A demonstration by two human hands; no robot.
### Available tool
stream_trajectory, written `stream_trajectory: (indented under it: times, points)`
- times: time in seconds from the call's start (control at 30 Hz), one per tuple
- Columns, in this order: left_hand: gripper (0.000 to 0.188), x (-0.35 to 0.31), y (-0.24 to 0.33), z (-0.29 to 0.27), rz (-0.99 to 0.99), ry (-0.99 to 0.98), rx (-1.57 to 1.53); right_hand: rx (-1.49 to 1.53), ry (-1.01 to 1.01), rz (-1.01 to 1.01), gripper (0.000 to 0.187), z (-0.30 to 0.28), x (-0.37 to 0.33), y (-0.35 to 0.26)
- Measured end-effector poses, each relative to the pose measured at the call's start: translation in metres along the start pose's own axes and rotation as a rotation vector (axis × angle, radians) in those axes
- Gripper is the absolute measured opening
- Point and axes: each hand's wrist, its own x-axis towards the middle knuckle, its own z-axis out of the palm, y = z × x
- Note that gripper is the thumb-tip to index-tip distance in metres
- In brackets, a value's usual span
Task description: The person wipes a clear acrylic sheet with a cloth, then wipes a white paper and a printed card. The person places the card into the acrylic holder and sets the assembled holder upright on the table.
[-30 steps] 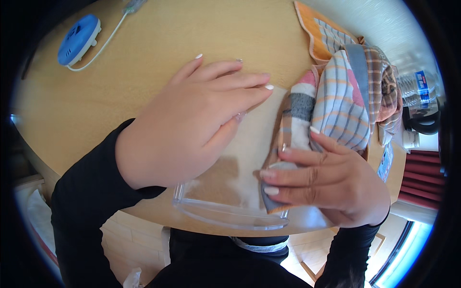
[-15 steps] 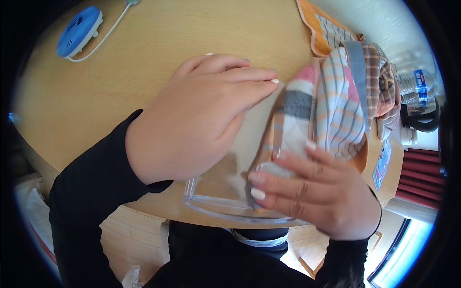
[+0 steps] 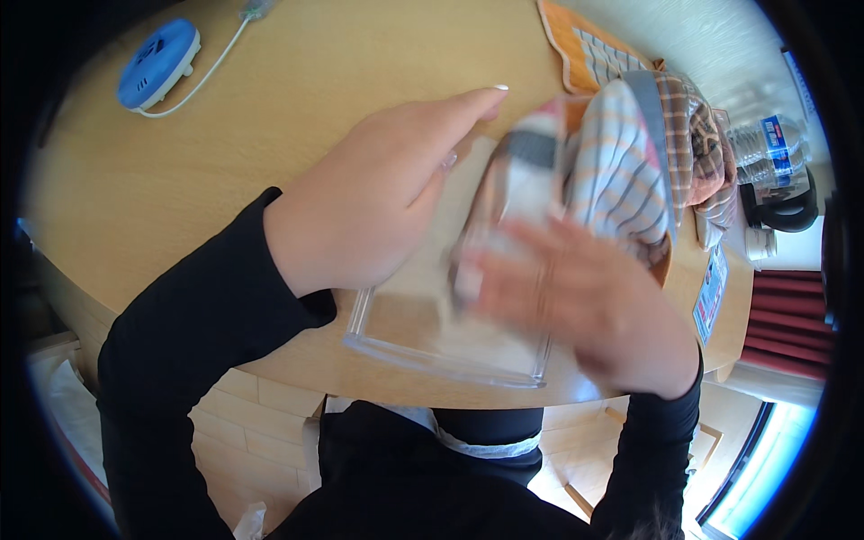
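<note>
A clear plastic box [image 3: 441,362] lies at the table's near edge. My left hand [image 3: 360,189] arches over its left side with the index finger stretched out. The other fingertips are partly hidden under the hand, and I see nothing held in it. My right hand [image 3: 576,292], smeared by motion, lies over the near part of a folded striped cloth [image 3: 526,184] with its fingers spread along it. The cloth, white, grey and brown, stands over the box's right part. Right beside it is a pile of striped cloths [image 3: 621,171] in white, grey and orange.
A blue round device [image 3: 160,58] with a white cable sits at the far left. An orange-edged cloth [image 3: 585,49], a brown checked cloth [image 3: 693,121], a water bottle [image 3: 769,144] and a black-handled kettle [image 3: 783,207] stand at the right. A printed card [image 3: 711,292] lies near the table's right edge.
My right hand has moved away from me along the folded cloth, whose near end has shifted forward and left. My left hand has turned, its index finger now pointing farther away. The whole view has shifted slightly.
</note>
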Motion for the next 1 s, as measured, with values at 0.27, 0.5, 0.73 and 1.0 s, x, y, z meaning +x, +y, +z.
stream_trajectory:
  times: [0.27, 0.5, 0.73, 1.0]
  points:
    - [0.050, 0.003, 0.007, 0.003, -0.055, 0.036, -0.087, -0.022, 0.188, 0.089, 0.059, 0.005, 0.011, 0.012]
    - [0.051, 0.004, 0.005, 0.012, -0.024, 0.129, -0.093, 0.057, 0.345, 0.145, 0.065, 0.009, 0.019, 0.044]
    - [0.054, 0.003, 0.005, 0.013, -0.079, 0.163, -0.045, 0.054, 0.263, 0.062, 0.048, 0.006, 0.024, 0.029]
    - [0.051, 0.004, 0.006, 0.011, -0.057, 0.180, 0.085, 0.277, -0.015, -0.131, 0.062, 0.001, 0.007, 0.002]
